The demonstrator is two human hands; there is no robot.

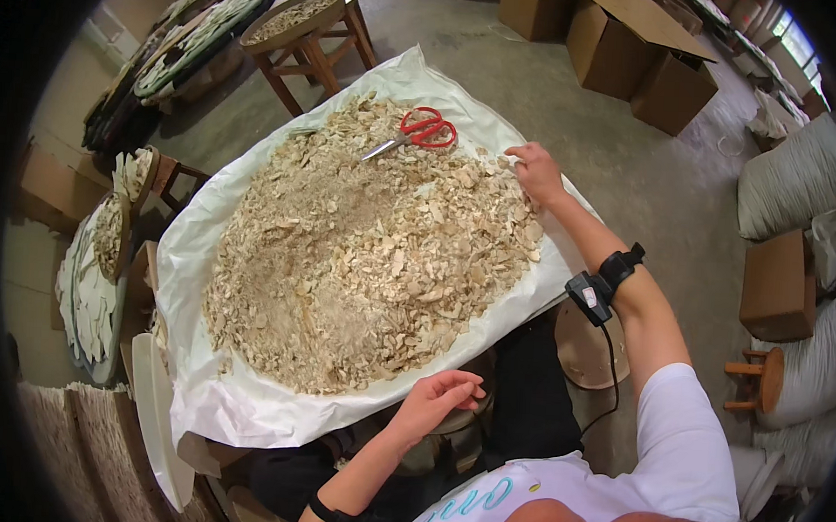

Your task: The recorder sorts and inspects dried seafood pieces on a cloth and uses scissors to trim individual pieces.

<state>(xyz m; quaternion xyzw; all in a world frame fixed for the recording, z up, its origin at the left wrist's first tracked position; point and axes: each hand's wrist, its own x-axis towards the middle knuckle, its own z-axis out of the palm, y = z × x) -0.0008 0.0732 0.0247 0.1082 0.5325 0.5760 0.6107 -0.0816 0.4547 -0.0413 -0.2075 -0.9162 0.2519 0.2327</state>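
A broad heap of pale, dried, flaky pieces [418, 270] lies spread on a white plastic sheet [243, 421] in front of me. My right hand [538, 176] is at the heap's far right edge, with its fingers bent, slightly apart and nothing visible in them. Over my lap, just off the sheet's near edge, my left hand [438, 398] has its fingers curled together; whatever they may hold is hidden. Scissors with red handles [428, 128] rest closed on the far part of the heap, their blades toward the left.
Cardboard boxes [614, 55] stand at the far right. Stuffed sacks [795, 175], another box [777, 286] and a small wooden stool [758, 379] line the right side. Round trays [293, 18] of pale pieces stand on the left. A cable [616, 372] hangs from my right forearm's strap.
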